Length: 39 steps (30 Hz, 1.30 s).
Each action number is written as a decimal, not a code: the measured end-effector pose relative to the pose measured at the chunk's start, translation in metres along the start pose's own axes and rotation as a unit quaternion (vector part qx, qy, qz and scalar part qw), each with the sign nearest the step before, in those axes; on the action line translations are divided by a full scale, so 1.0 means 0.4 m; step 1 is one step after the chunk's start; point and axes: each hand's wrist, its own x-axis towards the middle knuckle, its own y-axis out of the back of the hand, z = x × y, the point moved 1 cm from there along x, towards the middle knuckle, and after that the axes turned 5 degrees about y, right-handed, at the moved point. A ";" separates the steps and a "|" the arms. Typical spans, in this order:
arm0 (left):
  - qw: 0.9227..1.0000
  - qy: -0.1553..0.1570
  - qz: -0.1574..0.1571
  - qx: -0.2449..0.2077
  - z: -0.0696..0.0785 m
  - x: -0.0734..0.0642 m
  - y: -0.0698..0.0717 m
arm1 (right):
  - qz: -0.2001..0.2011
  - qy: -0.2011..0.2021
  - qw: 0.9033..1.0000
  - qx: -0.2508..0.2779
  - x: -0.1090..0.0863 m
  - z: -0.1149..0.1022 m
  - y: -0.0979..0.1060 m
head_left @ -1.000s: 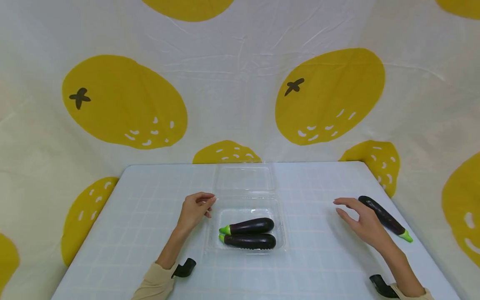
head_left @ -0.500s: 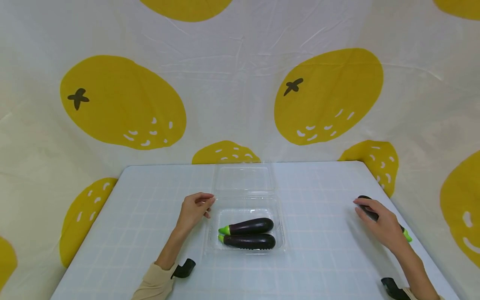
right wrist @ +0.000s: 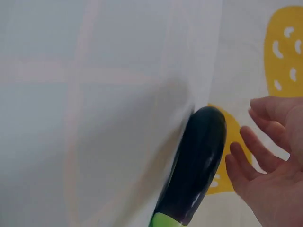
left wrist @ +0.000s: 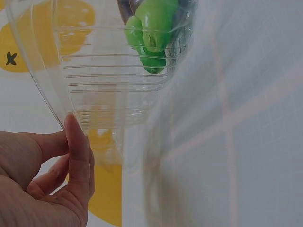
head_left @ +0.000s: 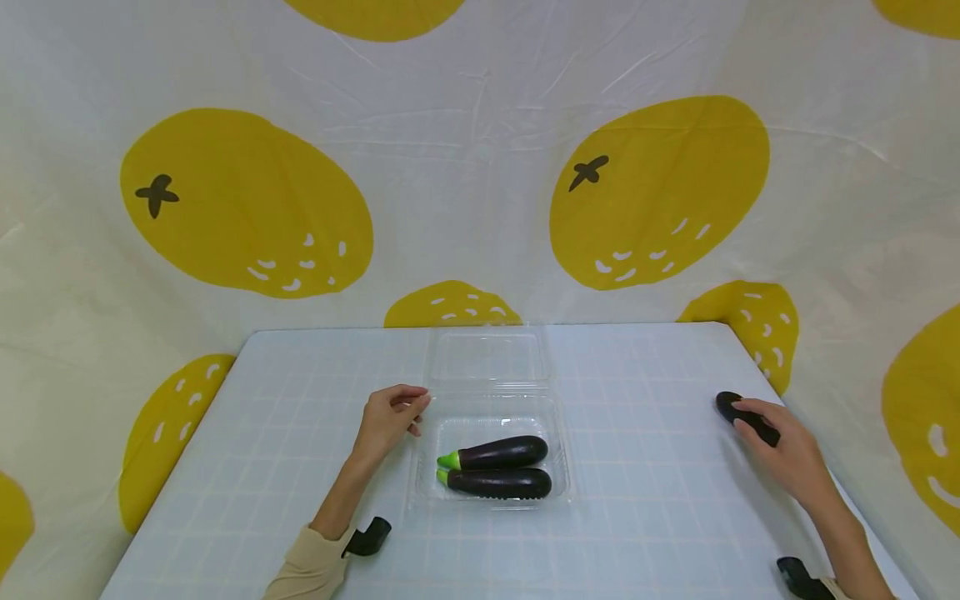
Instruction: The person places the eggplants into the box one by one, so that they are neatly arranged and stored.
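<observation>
A clear plastic clamshell box [head_left: 558, 417] sits in the middle of the table, its lid [head_left: 487, 358] folded back. Two dark eggplants [head_left: 504, 452] with green stem ends lie side by side in its base. My left hand [head_left: 390, 425] pinches the box's rim at the back left corner, thumb and fingertip meeting there in the left wrist view. At the table's right side, my right hand [head_left: 787, 454] hovers over a third eggplant [right wrist: 196, 161]. Its fingers [right wrist: 262, 146] are spread and apart from the eggplant in the right wrist view. In the head view the hand hides its stem end.
A pale checked cloth covers the table [head_left: 637, 500]. Behind it hangs a white curtain [head_left: 465, 208] printed with yellow fruit. The third eggplant lies close to the table's right edge.
My right hand has moved to the right, until it overlaps the third eggplant in the head view. The left hand and the box have stayed put.
</observation>
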 end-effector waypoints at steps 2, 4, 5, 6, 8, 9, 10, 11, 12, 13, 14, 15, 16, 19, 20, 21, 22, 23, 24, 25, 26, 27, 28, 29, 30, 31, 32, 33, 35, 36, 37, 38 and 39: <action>1.000 0.001 0.000 0.001 0.001 -0.001 0.000 | 0.003 0.003 1.000 -0.003 0.000 0.009 0.003; 1.000 0.001 0.000 0.001 0.002 -0.001 -0.001 | 0.002 0.004 1.000 -0.005 0.001 0.013 0.006; 1.000 0.000 0.000 0.002 0.003 -0.002 -0.001 | -0.001 0.003 1.000 -0.005 0.002 0.014 0.007; 1.000 0.000 0.000 0.001 0.003 -0.001 -0.001 | -0.003 0.002 1.000 -0.008 0.004 0.016 0.008; 1.000 -0.001 0.001 0.002 0.002 -0.001 -0.001 | -0.007 -0.001 1.000 -0.008 0.005 0.016 0.010; 1.000 -0.001 0.001 0.002 0.001 -0.001 -0.002 | -0.009 -0.003 1.000 -0.011 0.005 0.017 0.010; 1.000 -0.002 0.002 0.003 0.001 -0.001 -0.002 | -0.010 -0.003 1.000 -0.013 0.005 0.018 0.011; 1.000 -0.003 0.002 0.004 0.001 -0.001 -0.003 | -0.010 -0.002 1.000 -0.016 0.005 0.020 0.012; 1.000 -0.003 0.002 0.005 0.001 -0.002 -0.003 | -0.009 0.001 1.000 -0.019 0.005 0.021 0.013; 1.000 -0.004 0.003 0.005 0.001 -0.002 -0.003 | -0.009 0.006 1.000 -0.020 0.005 0.022 0.014; 1.000 -0.002 0.004 0.006 0.002 -0.002 -0.004 | -0.010 0.011 1.000 -0.023 0.005 0.024 0.014; 1.000 -0.002 0.003 0.006 0.002 -0.002 -0.004 | -0.013 0.015 0.999 -0.025 0.006 0.025 0.016; 1.000 -0.002 0.003 0.006 0.002 -0.003 -0.004 | -0.017 0.019 0.999 -0.026 0.006 0.026 0.016; 1.000 0.006 0.002 0.004 0.001 -0.002 -0.004 | -0.041 0.018 0.999 -0.031 0.009 0.034 0.018; 1.000 0.007 0.002 0.003 0.000 -0.002 -0.004 | -0.052 0.015 0.998 -0.034 0.009 0.037 0.018; 1.000 0.007 0.003 0.003 -0.001 -0.002 -0.003 | -0.063 0.012 0.997 -0.036 0.011 0.040 0.018; 1.000 0.006 0.003 0.004 -0.001 -0.002 -0.003 | -0.074 0.007 0.997 -0.038 0.012 0.043 0.019; 1.000 0.006 0.004 0.004 -0.002 -0.001 -0.002 | -0.084 0.005 0.996 -0.039 0.014 0.045 0.020; 1.000 0.005 0.005 0.004 -0.002 -0.001 -0.002 | -0.093 0.003 0.995 -0.040 0.016 0.047 0.021; 1.000 0.004 0.004 0.004 -0.002 -0.001 -0.001 | -0.101 0.004 0.994 -0.041 0.018 0.049 0.023; 1.000 0.002 0.004 0.004 -0.002 -0.001 -0.001 | -0.106 0.007 0.993 -0.043 0.020 0.050 0.024; 1.000 0.001 0.003 0.004 -0.002 -0.001 0.000 | -0.112 0.009 0.993 -0.045 0.023 0.051 0.025; 1.000 0.003 0.003 0.003 -0.002 -0.001 0.000 | -0.116 0.012 0.992 -0.046 0.025 0.051 0.026; 1.000 0.005 0.002 0.003 -0.002 -0.001 0.001 | -0.119 0.019 0.991 -0.050 0.027 0.051 0.027; 1.000 0.006 0.001 0.002 -0.002 -0.001 0.001 | -0.123 0.024 0.991 -0.053 0.029 0.051 0.027; 1.000 0.007 0.000 0.001 -0.002 -0.001 0.001 | -0.127 0.028 0.990 -0.056 0.031 0.050 0.028; 1.000 0.008 -0.001 0.001 -0.002 -0.001 0.001 | -0.130 0.032 0.989 -0.057 0.032 0.048 0.028; 1.000 0.009 -0.001 0.001 -0.002 -0.001 0.001 | -0.132 0.035 0.989 -0.060 0.033 0.047 0.028; 1.000 0.009 -0.001 0.001 -0.001 -0.001 0.001 | -0.135 0.047 0.988 -0.059 0.034 0.044 0.029; 1.000 0.008 -0.001 0.002 -0.002 -0.001 0.001 | -0.136 0.050 0.988 -0.057 0.034 0.043 0.029; 1.000 0.007 0.000 0.002 -0.002 0.000 0.000 | -0.135 0.055 0.988 -0.058 0.034 0.042 0.029; 1.000 0.007 0.000 0.003 -0.002 0.000 0.000 | -0.135 0.060 0.987 -0.058 0.034 0.042 0.029; 1.000 0.004 0.000 0.005 -0.002 0.000 0.000 | -0.134 0.065 0.987 -0.059 0.034 0.041 0.029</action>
